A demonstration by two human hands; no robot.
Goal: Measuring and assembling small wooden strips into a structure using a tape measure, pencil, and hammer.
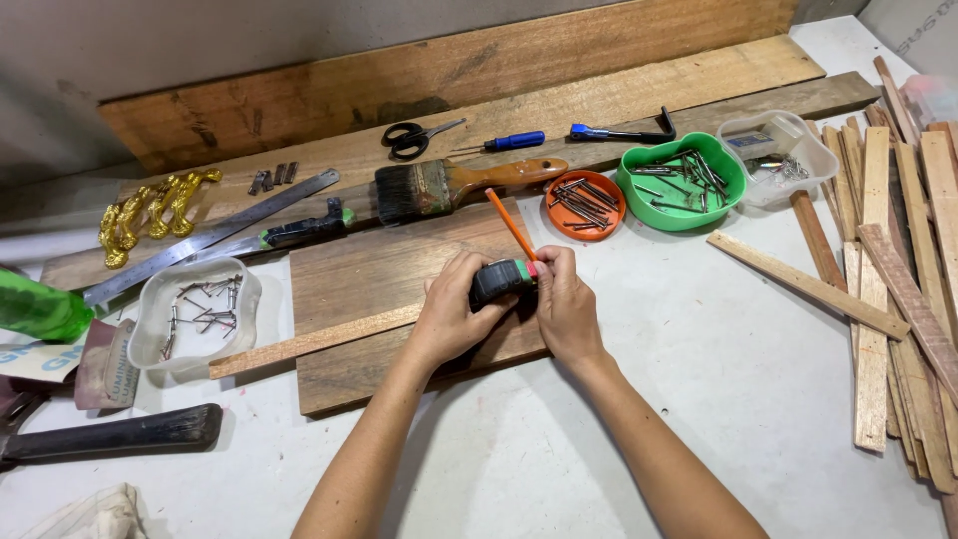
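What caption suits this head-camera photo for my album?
Both hands, left hand and right hand, grip a tape measure; the right also holds an orange pencil.

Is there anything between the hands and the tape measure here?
No. The left hand and right hand both already grip the tape measure over the wooden board. The right hand also holds an orange pencil.
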